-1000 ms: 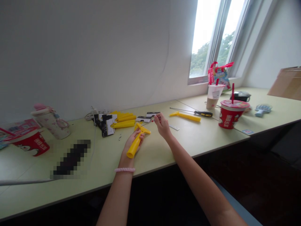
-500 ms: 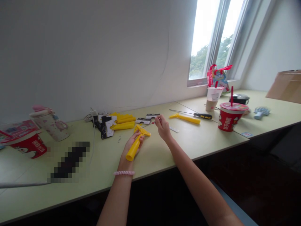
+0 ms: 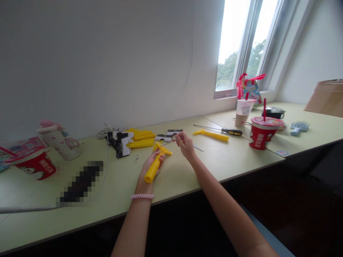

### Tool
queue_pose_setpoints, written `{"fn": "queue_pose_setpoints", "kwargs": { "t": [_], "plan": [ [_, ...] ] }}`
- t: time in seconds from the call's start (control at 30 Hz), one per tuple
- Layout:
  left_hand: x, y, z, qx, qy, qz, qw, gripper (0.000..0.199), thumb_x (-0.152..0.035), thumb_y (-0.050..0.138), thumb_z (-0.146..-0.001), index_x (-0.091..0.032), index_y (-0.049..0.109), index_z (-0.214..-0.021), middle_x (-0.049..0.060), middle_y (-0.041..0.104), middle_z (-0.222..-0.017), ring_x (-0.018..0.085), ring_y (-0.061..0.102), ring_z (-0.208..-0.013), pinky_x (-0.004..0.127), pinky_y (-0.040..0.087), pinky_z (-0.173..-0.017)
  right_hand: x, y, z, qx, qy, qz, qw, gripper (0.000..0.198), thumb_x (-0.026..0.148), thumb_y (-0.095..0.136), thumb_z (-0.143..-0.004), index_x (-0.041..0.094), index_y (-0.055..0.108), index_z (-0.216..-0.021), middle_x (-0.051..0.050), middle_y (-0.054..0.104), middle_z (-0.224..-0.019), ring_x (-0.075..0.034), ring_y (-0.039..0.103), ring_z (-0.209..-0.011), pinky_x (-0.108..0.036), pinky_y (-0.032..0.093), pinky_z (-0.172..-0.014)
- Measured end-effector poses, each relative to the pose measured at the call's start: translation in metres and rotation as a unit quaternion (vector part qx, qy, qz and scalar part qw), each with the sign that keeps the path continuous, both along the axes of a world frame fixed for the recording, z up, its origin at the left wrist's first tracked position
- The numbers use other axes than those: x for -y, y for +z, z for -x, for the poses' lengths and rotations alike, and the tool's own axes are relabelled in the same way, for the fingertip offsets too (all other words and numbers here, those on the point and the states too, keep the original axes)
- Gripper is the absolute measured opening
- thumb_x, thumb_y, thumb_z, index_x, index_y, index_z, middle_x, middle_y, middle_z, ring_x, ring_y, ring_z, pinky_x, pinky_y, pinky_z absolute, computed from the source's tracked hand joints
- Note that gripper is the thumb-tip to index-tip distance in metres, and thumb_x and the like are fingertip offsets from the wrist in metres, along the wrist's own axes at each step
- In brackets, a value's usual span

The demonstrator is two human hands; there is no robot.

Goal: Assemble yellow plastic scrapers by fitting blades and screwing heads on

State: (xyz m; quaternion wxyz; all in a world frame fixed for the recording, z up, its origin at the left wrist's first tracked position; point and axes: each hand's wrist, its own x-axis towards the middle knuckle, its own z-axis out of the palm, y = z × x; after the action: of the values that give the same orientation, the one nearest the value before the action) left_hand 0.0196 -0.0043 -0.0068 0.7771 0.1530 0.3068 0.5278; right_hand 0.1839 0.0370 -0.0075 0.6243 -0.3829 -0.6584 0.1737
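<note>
My left hand (image 3: 152,166) is wrapped round the handle of a yellow scraper (image 3: 152,171), its wide head pointing away from me and the hollow handle end facing me. My right hand (image 3: 184,143) is closed in a pinch on a slim tool with a thin shaft (image 3: 168,143). That shaft reaches left to the scraper's head; its tip is too small to make out. My fingers hide most of the tool's grip. Beyond my right hand lies a flat metal blade (image 3: 198,147). Several tiny metal pieces, perhaps screws (image 3: 137,158), lie left of the scraper.
Yellow scrapers (image 3: 142,139) and black-and-white cards (image 3: 123,145) are piled at the back. Another yellow scraper (image 3: 214,136) and a long screwdriver (image 3: 232,132) lie right. Red cups (image 3: 261,135), a pink-capped bottle (image 3: 57,141) and a cardboard box (image 3: 325,98) stand farther out.
The view has shifted very slightly. My right hand stays by the scraper's head, and the tool's shaft now shows more plainly, reaching that head. My left hand keeps the same hold.
</note>
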Motion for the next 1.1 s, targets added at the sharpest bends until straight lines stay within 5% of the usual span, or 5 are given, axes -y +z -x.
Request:
{"fn": "queue_pose_setpoints", "kwargs": {
  "t": [0.17, 0.37, 0.57, 0.93, 1.1],
  "plan": [
    [0.003, 0.003, -0.001, -0.024, -0.003, -0.017, 1.000, 0.040, -0.008, 0.044, -0.083, -0.022, 0.043, -0.120, 0.002, 0.049, -0.077, 0.003, 0.051, -0.049, 0.011, 0.046, -0.041, 0.004, 0.002, -0.003, 0.032, -0.074, -0.004, 0.997, 0.032, 0.046, 0.041, -0.085, 0.020, 0.048, -0.068, 0.004, 0.046, -0.052, -0.010, 0.040, -0.048, -0.022, 0.032, -0.051],
    [0.005, 0.007, -0.003, -0.052, -0.013, -0.025, 0.998, 0.043, -0.010, 0.044, -0.084, -0.023, 0.041, -0.125, 0.001, 0.049, -0.074, 0.003, 0.050, -0.047, 0.012, 0.046, -0.042, 0.000, 0.005, -0.005, 0.016, -0.065, -0.078, 0.995, 0.024, 0.027, 0.031, -0.086, 0.019, 0.054, -0.080, -0.004, 0.057, -0.082, -0.017, 0.051, -0.082, -0.029, 0.039, -0.075],
    [0.005, 0.007, -0.005, -0.089, -0.017, -0.040, 0.995, 0.049, -0.008, 0.046, -0.082, -0.021, 0.039, -0.129, 0.002, 0.051, -0.075, 0.004, 0.051, -0.047, 0.013, 0.046, -0.042, 0.001, 0.005, -0.005, -0.053, -0.072, -0.050, 0.995, 0.020, 0.034, 0.042, -0.085, 0.019, 0.055, -0.086, -0.002, 0.058, -0.072, -0.014, 0.051, -0.064, -0.025, 0.041, -0.060],
    [0.002, 0.002, -0.004, -0.084, -0.002, -0.077, 0.993, 0.056, -0.004, 0.042, -0.083, -0.025, 0.032, -0.133, 0.001, 0.049, -0.076, 0.003, 0.051, -0.047, 0.012, 0.044, -0.041, 0.007, 0.006, -0.004, 0.016, -0.052, -0.156, 0.986, 0.021, 0.026, 0.038, -0.088, 0.018, 0.058, -0.090, -0.007, 0.061, -0.088, -0.017, 0.055, -0.083, -0.030, 0.043, -0.075],
    [0.003, 0.003, -0.006, -0.085, 0.007, -0.084, 0.993, 0.053, -0.003, 0.046, -0.080, -0.023, 0.039, -0.129, 0.003, 0.051, -0.078, 0.004, 0.051, -0.047, 0.012, 0.043, -0.040, 0.012, 0.006, 0.001, -0.032, -0.102, -0.084, 0.991, 0.027, 0.043, 0.047, -0.084, 0.019, 0.056, -0.077, -0.001, 0.059, -0.062, -0.013, 0.051, -0.055, -0.024, 0.041, -0.056]
  ]
}}
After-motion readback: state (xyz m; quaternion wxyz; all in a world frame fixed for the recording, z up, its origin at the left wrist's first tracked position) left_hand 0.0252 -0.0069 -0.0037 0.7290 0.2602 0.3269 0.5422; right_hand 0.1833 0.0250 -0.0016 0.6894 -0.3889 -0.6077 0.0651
